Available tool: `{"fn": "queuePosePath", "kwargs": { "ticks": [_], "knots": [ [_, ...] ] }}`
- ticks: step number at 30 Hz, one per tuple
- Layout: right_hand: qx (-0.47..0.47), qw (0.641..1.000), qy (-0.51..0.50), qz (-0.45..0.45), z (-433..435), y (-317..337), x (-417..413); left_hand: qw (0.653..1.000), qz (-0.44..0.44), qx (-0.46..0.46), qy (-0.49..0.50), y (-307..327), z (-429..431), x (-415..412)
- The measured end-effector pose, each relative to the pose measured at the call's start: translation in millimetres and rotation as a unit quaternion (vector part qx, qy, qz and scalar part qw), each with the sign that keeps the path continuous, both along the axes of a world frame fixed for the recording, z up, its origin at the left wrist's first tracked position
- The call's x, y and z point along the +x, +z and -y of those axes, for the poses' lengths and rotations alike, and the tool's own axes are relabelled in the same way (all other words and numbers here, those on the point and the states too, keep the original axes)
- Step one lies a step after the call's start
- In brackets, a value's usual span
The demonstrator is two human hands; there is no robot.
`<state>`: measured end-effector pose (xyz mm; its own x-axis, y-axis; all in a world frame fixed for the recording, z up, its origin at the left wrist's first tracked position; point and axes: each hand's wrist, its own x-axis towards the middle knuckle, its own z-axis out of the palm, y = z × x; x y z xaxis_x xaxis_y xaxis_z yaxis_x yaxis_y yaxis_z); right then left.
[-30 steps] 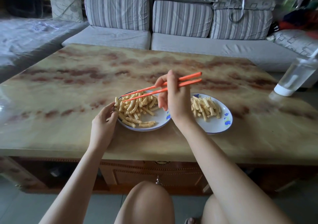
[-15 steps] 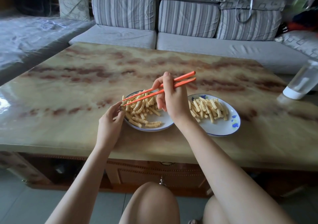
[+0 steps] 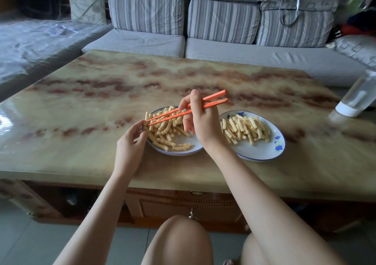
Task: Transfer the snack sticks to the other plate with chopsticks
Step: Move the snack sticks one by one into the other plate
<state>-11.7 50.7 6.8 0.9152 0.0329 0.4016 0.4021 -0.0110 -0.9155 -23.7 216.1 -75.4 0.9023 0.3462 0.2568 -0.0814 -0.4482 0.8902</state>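
Observation:
Two white plates with blue rims sit side by side near the table's front edge. The left plate (image 3: pixel 184 150) holds a heap of yellow snack sticks (image 3: pixel 165 127); the right plate (image 3: pixel 262 153) holds a smaller heap of snack sticks (image 3: pixel 245 128). My right hand (image 3: pixel 201 120) grips a pair of orange chopsticks (image 3: pixel 183 111), their tips low over the far-left side of the left heap. My left hand (image 3: pixel 131 142) rests at the left plate's left rim, its fingertips touching the chopstick tips.
The marble-patterned table (image 3: pixel 101 102) stretches back to a grey striped sofa (image 3: pixel 223 20). A clear bottle with a white cap (image 3: pixel 358 96) leans at the table's right edge. My bare knees (image 3: pixel 179 242) are below the front edge.
My left hand's fingers lifted from the plate's rim to the chopstick tips. The right hand holds its grip on the chopsticks; the view shifted slightly.

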Motion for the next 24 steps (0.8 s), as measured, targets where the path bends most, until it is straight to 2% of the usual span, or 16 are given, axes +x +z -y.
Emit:
{"fn": "queuePosePath", "kwargs": {
  "ticks": [11,24],
  "knots": [
    [0.002,1.0,0.004,-0.01,-2.0,-5.8,-3.1,1.0,-0.001,-0.01,0.002,0.2,0.2,-0.2],
    [0.088,0.994,-0.049,0.037,21.5,5.5,-17.0,1.0,0.0,-0.016,0.001,0.2,1.2,-0.8]
  ]
}}
